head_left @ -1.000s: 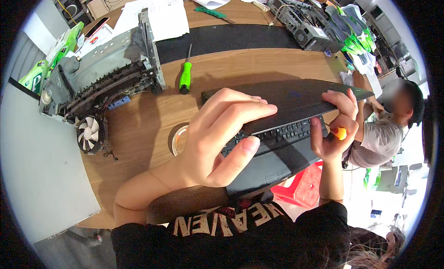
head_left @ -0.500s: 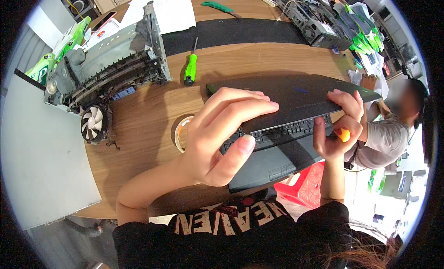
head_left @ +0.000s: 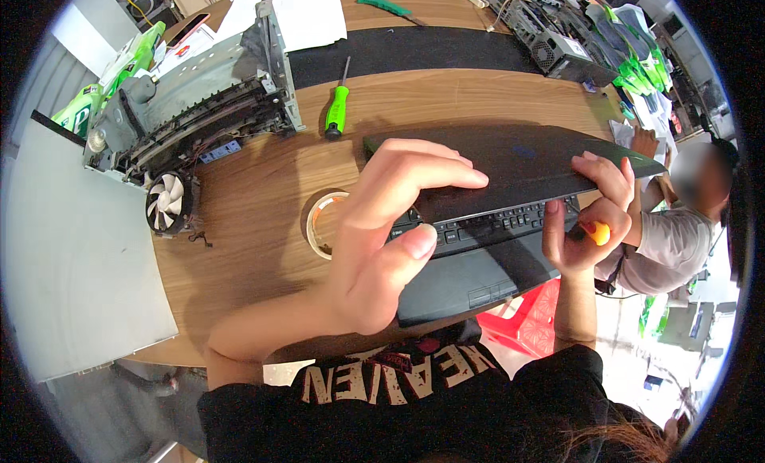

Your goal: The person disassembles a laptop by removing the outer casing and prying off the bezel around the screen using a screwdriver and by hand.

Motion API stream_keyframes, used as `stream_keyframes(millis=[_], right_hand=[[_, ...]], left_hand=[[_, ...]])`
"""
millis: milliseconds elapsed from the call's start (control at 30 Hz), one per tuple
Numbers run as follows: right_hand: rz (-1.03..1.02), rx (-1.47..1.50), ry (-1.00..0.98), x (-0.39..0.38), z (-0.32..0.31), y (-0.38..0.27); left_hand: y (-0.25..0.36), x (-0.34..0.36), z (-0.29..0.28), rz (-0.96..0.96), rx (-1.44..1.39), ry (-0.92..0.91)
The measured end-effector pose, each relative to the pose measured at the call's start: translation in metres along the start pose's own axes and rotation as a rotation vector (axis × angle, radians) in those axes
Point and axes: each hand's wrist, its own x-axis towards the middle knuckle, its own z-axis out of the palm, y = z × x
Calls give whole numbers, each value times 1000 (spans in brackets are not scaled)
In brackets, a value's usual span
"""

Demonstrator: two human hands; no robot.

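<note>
A dark laptop stands with its lid (head_left: 510,156) half lowered over the keyboard (head_left: 502,221) and palm rest (head_left: 454,280). My left hand (head_left: 382,232) curls round the lid's front left edge, fingertips on top, thumb below near the keys. My right hand (head_left: 590,224) grips the lid's right side and also has a small yellow-handled tool (head_left: 598,232) in it; the tool's tip is hidden. Just left of the laptop lies a tape roll (head_left: 316,228). Beyond it is a green screwdriver (head_left: 336,111).
An opened metal machine (head_left: 183,104) and a fan (head_left: 167,200) occupy the desk's left. Computer chassis (head_left: 550,49), packages (head_left: 637,72), papers (head_left: 295,9) and a green knife (head_left: 384,5) lie at the back. A seated person (head_left: 669,240) is at right, a red stool (head_left: 526,327) below.
My left fingers are more bent and the hand has shifted slightly rightward. The right hand keeps its hold on the lid. The whole view has shifted a little.
</note>
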Motion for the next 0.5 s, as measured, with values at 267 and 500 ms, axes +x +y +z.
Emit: stream_keyframes(millis=[267,500], right_hand=[[-54,-23,16,1,4,1],[-76,-35,-5,4,4,3]], left_hand=[[15,0,24,-116,-133,189],[20,-2,30,-158,-39,205]])
